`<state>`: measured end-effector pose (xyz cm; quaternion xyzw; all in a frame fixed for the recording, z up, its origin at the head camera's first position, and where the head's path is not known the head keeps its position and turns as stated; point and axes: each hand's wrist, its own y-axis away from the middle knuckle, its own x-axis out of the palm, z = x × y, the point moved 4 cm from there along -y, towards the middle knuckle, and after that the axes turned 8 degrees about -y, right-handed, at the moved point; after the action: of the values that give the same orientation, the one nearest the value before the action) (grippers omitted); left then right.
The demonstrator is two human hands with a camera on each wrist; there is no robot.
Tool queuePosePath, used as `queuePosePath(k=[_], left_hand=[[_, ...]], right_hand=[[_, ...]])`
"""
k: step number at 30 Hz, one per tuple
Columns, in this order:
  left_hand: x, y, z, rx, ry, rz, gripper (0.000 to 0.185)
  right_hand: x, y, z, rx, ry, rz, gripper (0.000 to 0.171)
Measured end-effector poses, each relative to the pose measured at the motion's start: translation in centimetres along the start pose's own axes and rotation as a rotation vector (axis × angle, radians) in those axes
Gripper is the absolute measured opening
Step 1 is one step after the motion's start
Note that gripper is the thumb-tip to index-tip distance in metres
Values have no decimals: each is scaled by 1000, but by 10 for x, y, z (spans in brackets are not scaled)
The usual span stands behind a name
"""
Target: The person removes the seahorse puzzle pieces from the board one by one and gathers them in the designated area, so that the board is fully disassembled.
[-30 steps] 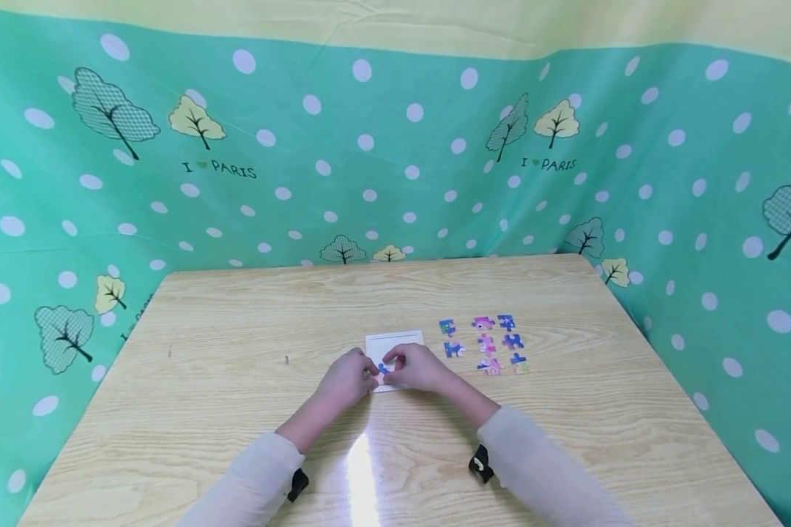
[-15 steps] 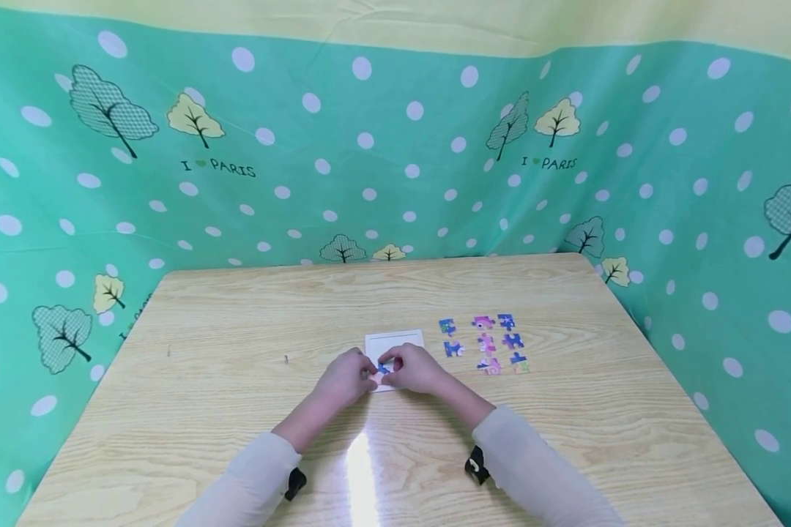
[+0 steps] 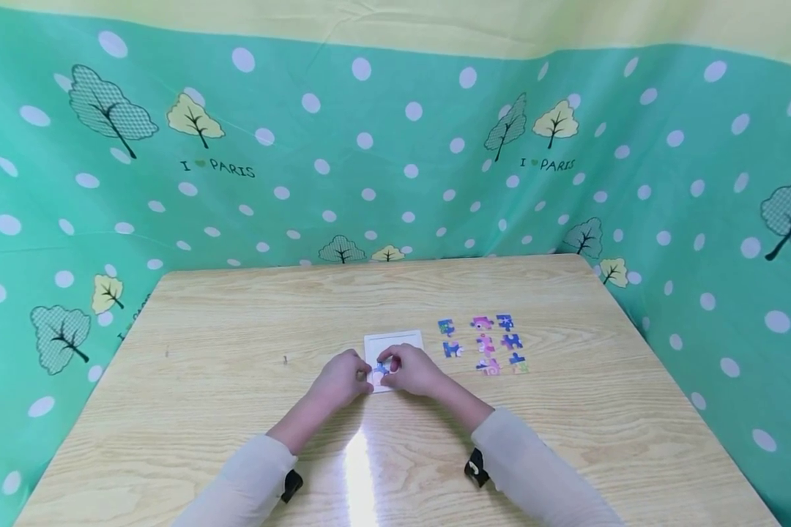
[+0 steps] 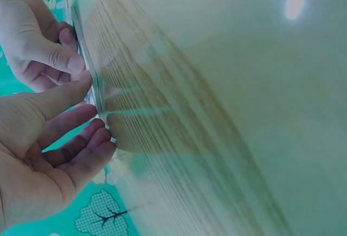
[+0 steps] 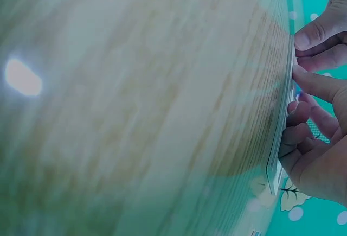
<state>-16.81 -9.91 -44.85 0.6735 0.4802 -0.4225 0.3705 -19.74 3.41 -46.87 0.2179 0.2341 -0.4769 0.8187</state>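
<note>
A white puzzle frame (image 3: 389, 338) lies on the wooden table in front of me. My left hand (image 3: 338, 380) holds its left edge near the front corner, thumb towards the near side. My right hand (image 3: 414, 369) is over the frame, its thumb and index finger pinching a blue jigsaw piece (image 3: 380, 367) at the frame's front left. In the left wrist view, the left hand's fingertips (image 4: 105, 138) rest at the frame's edge. The right wrist view shows the right hand's curled fingers (image 5: 297, 130) above the frame (image 5: 275, 149); the piece is mostly hidden there.
Several loose jigsaw pieces (image 3: 485, 344), pink, blue and green, lie spread to the right of the frame. A small dark mark (image 3: 286, 359) is on the table (image 3: 237, 315) to the left. Green dotted cloth (image 3: 395, 146) hangs behind and at both sides.
My left fingers have drawn back slightly left from the blue piece to the frame's edge. The right hand stays at the piece with only slight movement. The loose pieces have not moved.
</note>
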Motion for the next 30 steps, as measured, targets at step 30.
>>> queuePosePath(k=[30], left_hand=[[1,2,0,-29,0,35,34]], right_hand=[[-73,44,-46,221,-258,-161,18]])
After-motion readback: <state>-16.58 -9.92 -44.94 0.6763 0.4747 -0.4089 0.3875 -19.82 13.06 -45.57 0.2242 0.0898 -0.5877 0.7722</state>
